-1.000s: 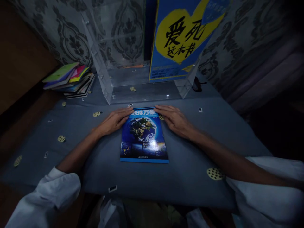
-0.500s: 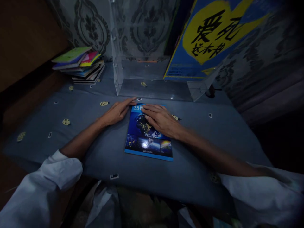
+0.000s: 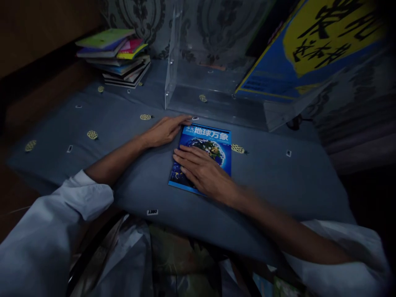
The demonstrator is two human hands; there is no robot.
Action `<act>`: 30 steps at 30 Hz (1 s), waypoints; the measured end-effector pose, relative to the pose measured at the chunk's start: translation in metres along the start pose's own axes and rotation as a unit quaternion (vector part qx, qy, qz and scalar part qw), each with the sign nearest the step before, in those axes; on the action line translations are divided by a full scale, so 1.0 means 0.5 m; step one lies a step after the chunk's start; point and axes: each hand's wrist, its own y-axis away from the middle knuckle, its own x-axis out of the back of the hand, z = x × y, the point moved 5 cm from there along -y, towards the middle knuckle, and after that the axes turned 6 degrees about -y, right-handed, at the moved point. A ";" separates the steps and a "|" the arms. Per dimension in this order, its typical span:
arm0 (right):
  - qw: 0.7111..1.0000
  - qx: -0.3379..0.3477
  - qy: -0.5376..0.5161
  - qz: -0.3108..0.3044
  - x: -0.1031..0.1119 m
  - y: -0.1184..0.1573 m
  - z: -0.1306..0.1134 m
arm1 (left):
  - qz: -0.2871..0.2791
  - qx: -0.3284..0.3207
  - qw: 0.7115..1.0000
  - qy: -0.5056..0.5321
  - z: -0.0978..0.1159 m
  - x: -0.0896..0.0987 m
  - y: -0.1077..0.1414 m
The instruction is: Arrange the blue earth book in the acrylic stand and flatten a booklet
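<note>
A blue book (image 3: 206, 134) with white characters and a picture of the earth lies flat on the cloth-covered table. My right hand (image 3: 202, 171) rests palm down on the lower part of its cover, fingers stretched out toward the left edge. At the book's top left corner is my left hand (image 3: 167, 130), laid flat with its fingertips touching the corner. Neither hand is gripping anything. The lower right part of the book is hidden under my right hand and wrist.
Behind the book stands a clear acrylic rack (image 3: 216, 111) holding a blue and yellow book (image 3: 269, 78) on its right side. A stack of books (image 3: 123, 66) sits at the back left of the grey-blue table (image 3: 123, 119).
My right hand has slid down the cover from the top toward the lower part, uncovering the title. My left hand stays at the top left corner. The camera view has shifted.
</note>
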 end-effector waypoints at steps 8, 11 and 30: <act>0.998 0.055 0.004 -0.005 -0.029 0.048 -0.077 | 0.003 0.002 1.000 0.005 0.006 0.004 0.003; 0.998 0.061 0.014 -0.004 -0.038 0.055 -0.078 | 0.008 0.012 1.000 0.003 0.009 0.005 0.003; 0.998 0.061 0.028 0.009 -0.037 0.051 -0.082 | -0.007 0.046 0.993 -0.106 0.050 -0.014 0.009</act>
